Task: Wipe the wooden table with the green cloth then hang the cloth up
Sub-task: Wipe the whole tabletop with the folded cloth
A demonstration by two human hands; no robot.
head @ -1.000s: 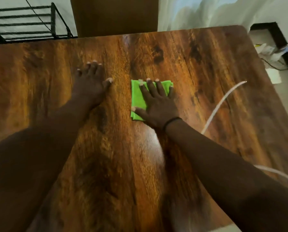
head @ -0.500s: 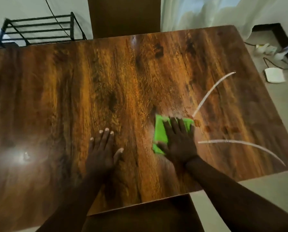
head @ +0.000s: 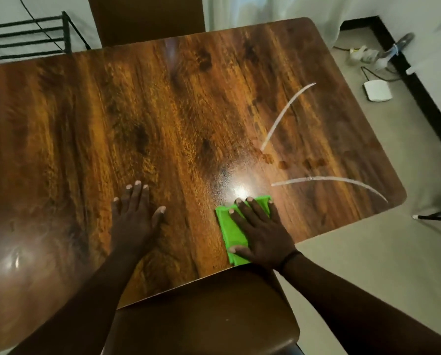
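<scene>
The folded green cloth (head: pixel 231 228) lies flat on the wooden table (head: pixel 150 119), close to its near edge. My right hand (head: pixel 261 233) presses down on the cloth with fingers spread, covering its right half. My left hand (head: pixel 136 215) rests flat on the bare wood to the left of the cloth, fingers apart, holding nothing. Bright reflections and two pale curved streaks (head: pixel 286 116) show on the glossy top to the right of the cloth.
A brown chair seat (head: pixel 204 316) is tucked at the near edge below my hands. Another chair back (head: pixel 147 19) stands at the far side. A black metal rack (head: pixel 29 37) is at the back left. A white device (head: pixel 377 90) and cables lie on the floor at right.
My right hand has drawn the cloth toward me, from the table's middle to its near edge. My left hand slid back alongside it, and the view pulled back.
</scene>
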